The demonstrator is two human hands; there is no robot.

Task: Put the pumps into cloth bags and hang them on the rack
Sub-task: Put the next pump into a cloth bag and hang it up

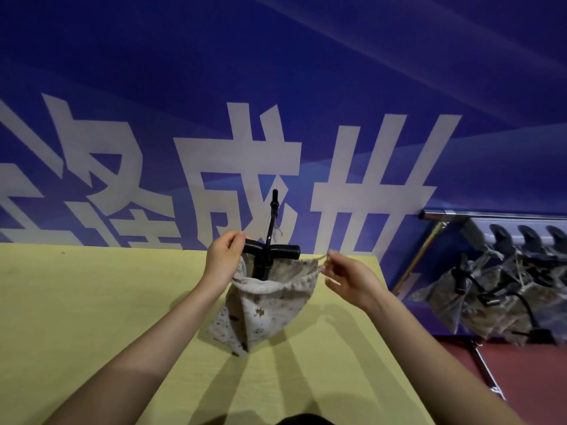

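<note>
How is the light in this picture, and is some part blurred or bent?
Head view: several overlapping arm shadows fall on the yellow table, so several lamps seem likely; the hanging bagged pumps at right look soft; the wide lens tilts the blue banner wall.

1. A pale beige printed cloth drawstring bag (260, 314) stands upright on the yellow table (92, 317), its mouth open and held up at both sides.
2. A black T-handled plastic pump (271, 250) sits upright in the bag, with its crossbar handle and thin curved hose above the mouth.
3. A metal rack (491, 214) at the right carries several filled cloth bags (478, 305) hanging in a row.
</note>
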